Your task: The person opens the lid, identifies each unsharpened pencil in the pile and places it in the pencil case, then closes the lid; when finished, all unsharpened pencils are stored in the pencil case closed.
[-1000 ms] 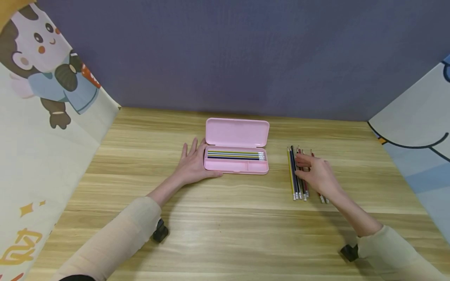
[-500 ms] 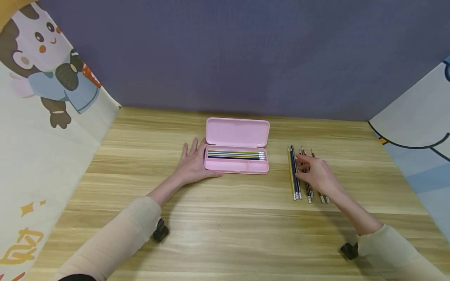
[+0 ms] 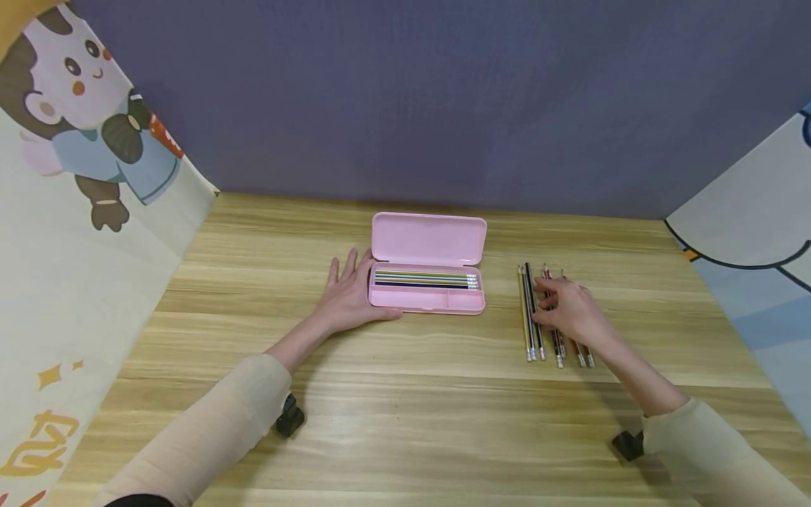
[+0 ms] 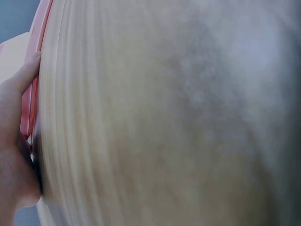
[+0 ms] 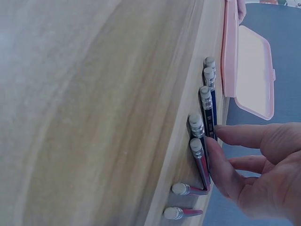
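Note:
My left hand (image 3: 347, 299) rests against the left end of an open pink pencil case (image 3: 412, 300), its fingers spread and the thumb along the front edge. That thumb (image 4: 27, 75) also touches the case's edge in the left wrist view. Several striped pencils (image 3: 421, 279) lie in the case's long back compartment, erasers to the right. My right hand (image 3: 573, 310) is over the loose pencils to the right, with thumb and forefinger tips at a black pencil (image 5: 209, 110). A yellow pencil (image 3: 524, 320) lies leftmost in this group; parts of the others are hidden under the hand.
The lid (image 3: 429, 239) stands raised behind the case. Its front compartments show bare pink plastic. Red-and-black pencils (image 3: 558, 350) and two red pencils (image 3: 581, 354) lie under and right of the right hand. A dark blue panel (image 3: 405, 105) borders the wooden table's back.
The loose pencils have spread apart under my right hand: a dark pair has shifted right, leaving a gap beside the yellow, blue and black ones. My left hand and the case have stayed put.

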The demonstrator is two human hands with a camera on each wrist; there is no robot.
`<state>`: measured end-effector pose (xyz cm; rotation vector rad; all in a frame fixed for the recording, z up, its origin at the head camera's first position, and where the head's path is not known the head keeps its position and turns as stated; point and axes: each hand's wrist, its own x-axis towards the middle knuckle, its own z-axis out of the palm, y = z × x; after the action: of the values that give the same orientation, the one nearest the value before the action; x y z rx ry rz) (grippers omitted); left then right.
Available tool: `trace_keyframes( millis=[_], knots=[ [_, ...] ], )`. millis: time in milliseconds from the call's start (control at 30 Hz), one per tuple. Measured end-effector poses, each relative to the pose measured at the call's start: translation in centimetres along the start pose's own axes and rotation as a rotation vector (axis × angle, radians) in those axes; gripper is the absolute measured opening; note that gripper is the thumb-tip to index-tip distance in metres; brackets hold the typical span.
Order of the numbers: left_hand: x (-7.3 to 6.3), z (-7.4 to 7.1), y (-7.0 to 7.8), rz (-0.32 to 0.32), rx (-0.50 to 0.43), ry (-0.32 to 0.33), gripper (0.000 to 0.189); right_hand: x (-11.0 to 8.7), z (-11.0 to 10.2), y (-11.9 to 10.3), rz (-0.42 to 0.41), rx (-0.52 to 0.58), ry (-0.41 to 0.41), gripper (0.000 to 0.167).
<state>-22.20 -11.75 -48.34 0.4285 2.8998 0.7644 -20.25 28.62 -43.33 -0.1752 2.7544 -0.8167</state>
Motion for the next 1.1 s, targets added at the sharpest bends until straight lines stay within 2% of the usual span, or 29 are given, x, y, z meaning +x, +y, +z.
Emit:
trace_keyframes(
  millis=[433, 767, 1000, 1100],
  knots=[
    [0.1, 0.0, 0.0, -0.004, 0.005, -0.001, 0.115, 0.6, -0.1, -0.5, 0.038, 0.044, -0.026, 0.082],
    [0.0, 0.0, 0.2, -0.006, 0.008, -0.002, 0.114, 0.9, -0.2, -0.7, 0.06, 0.016, -0.054, 0.082],
    [0.0, 0.0, 0.2, -0.006, 0.002, -0.002, 0.114, 1.2, -0.4, -0.4, 0.073, 0.12, -0.09, 0.086],
    [0.0, -0.1, 0.3, -0.009, -0.001, -0.002, 0.114, 1.3, -0.4, -0.4, 0.076, 0.13, -0.089, 0.087]
  ],
)
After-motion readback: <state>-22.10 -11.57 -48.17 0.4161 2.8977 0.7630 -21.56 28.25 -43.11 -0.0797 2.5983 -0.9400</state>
